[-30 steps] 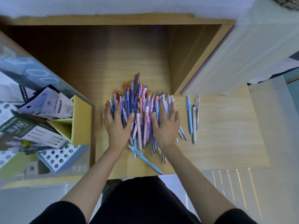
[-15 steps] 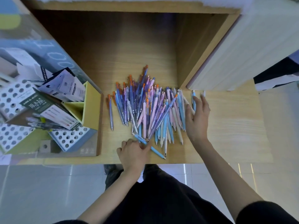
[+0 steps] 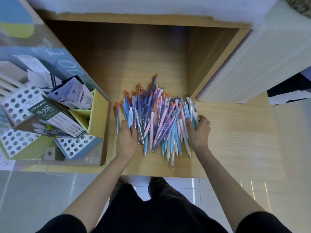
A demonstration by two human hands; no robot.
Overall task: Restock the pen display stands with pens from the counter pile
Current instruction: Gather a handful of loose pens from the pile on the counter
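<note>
Pens (image 3: 159,118): a big pile on the counter (image 3: 235,132), middle of the frame. They lie up and down the frame, tips toward the bottom.
Left hand (image 3: 127,140): palm down at the pile's left side, fingers curled round some pens.
Right hand (image 3: 200,130): at the pile's right side, thumb and fingers curled round pens.
Stands (image 3: 74,145): white with holes, at the left.
Writing: a box (image 3: 50,115) says "原木屋".

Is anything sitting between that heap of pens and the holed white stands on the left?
Yes. The stands sit inside a box whose wall rises beside the pen pile, with a yellow holder just inside it. Printed packets also cover some holes.
</note>
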